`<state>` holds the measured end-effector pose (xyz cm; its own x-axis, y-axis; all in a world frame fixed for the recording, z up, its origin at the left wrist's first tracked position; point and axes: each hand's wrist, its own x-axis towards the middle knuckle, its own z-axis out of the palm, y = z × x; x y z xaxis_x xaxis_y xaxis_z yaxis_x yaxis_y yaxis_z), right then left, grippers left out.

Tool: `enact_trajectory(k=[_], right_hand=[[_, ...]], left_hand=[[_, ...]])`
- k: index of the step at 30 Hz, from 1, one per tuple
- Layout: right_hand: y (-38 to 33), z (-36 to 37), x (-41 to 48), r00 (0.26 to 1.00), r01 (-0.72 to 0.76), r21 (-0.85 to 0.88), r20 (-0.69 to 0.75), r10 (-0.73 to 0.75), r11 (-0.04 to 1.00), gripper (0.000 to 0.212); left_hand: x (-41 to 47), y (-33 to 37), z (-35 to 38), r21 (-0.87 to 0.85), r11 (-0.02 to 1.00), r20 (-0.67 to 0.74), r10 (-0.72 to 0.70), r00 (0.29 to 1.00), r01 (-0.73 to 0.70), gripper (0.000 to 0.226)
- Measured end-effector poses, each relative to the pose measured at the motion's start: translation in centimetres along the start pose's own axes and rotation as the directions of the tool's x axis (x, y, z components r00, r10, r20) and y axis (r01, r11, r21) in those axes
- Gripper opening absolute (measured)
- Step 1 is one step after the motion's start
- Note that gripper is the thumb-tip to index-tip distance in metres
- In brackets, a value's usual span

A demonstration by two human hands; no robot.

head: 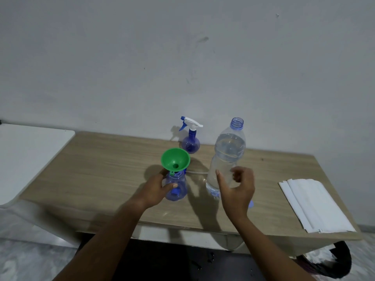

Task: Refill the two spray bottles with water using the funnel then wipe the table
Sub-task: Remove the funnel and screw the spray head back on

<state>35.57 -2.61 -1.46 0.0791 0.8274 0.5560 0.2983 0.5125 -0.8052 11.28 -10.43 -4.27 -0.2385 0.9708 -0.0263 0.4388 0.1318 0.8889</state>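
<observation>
Green plastic: a funnel (175, 162) seated in the open neck of the near spray bottle (177, 187), wide mouth up and tipped slightly toward the camera, spout pointing down into the bottle. Long axis of that blue see-through bottle close to upright, standing near the middle of the wooden table (97, 169). Gripped by the left hand (155, 189) from its left side: thumb curled across the front of the belly, fingers wrapped round the far side, funnel directly above the grip.

Just to the right, a clear water bottle (227, 157), uncapped, long axis upright with the top leaning a little right, mouth pointing up, water up to about the shoulder. Right hand (238, 189) in front of its lower part, thumb stretched up over the front face, fingers loosely curled at the bottle's right edge, somewhat blurred; cannot tell whether holding it or merely close. Small blue cap (251, 204) on the table, peeking out just right of that hand.

Farther back, by the wall, the far spray bottle (190, 138): upright, white trigger head on, blue nozzle pointing left. Thin pale tube (197, 173) flat on the table between the near spray bottle and the water bottle, running left to right. Stack of folded white sheets (312, 203) at the near right of the table, well apart from the bottles. White surface (30, 155) beside the table's left end.
</observation>
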Motion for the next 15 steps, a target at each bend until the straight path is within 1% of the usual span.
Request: enact_trajectory(k=[1, 2, 3, 4, 6, 8, 10, 12, 13, 15], right_hand=[[-0.4, 0.3, -0.6, 0.996, 0.033, 0.026, 0.085, -0.035, 0.999, 0.026], [-0.8, 0.8, -1.2, 0.981, 0.031, 0.049, 0.189, -0.040, 0.998, 0.020], [-1.3, 1.3, -1.7, 0.957, -0.001, 0.066, 0.290, -0.018, 0.998, 0.015], [-1.9, 1.9, -2.0, 0.926, -0.055, 0.080, 0.376, 0.021, 0.995, 0.016], [-3.0, 3.0, -2.1, 0.868, -0.179, 0.097, 0.485, 0.110, 0.979, 0.032], [-3.7, 4.5, -1.6, 0.819, -0.292, 0.134, 0.546, 0.176, 0.947, 0.046], [-3.6, 5.9, -1.1, 0.758, -0.352, 0.149, 0.624, 0.189, 0.924, 0.063], [-3.2, 6.9, -0.7, 0.670, -0.378, 0.127, 0.721, 0.176, 0.917, 0.088], [-3.2, 7.1, -0.5, 0.624, -0.408, 0.113, 0.759, 0.185, 0.906, 0.097], [-3.3, 7.4, -0.1, 0.556, -0.483, 0.111, 0.805, 0.207, 0.868, 0.104]], left_hand=[[0.0, 0.1, 0.0, 0.006, 1.000, -0.004, 0.006, 1.000, -0.006, 0.046], [0.0, 0.1, -0.1, 0.010, 1.000, -0.006, 0.006, 1.000, -0.006, 0.046], [-0.1, 0.0, -0.1, 0.010, 1.000, -0.009, 0.005, 1.000, -0.005, 0.047], [-0.1, -0.1, -0.3, 0.012, 1.000, -0.014, 0.007, 1.000, -0.007, 0.048], [-0.1, -0.1, -0.3, 0.023, 1.000, -0.015, 0.012, 1.000, -0.011, 0.048], [0.0, -0.3, -0.7, 0.025, 1.000, -0.009, 0.017, 1.000, -0.017, 0.046], [0.0, -0.6, -1.1, 0.027, 0.999, 0.003, 0.030, 1.000, -0.030, 0.045], [0.1, -1.0, -1.4, 0.031, 0.998, 0.021, 0.045, 0.999, -0.045, 0.045], [0.0, -1.1, -1.5, 0.028, 0.998, 0.039, 0.046, 0.998, -0.047, 0.045], [-0.1, -1.3, -1.9, 0.016, 0.999, 0.067, 0.051, 0.996, -0.052, 0.044]])
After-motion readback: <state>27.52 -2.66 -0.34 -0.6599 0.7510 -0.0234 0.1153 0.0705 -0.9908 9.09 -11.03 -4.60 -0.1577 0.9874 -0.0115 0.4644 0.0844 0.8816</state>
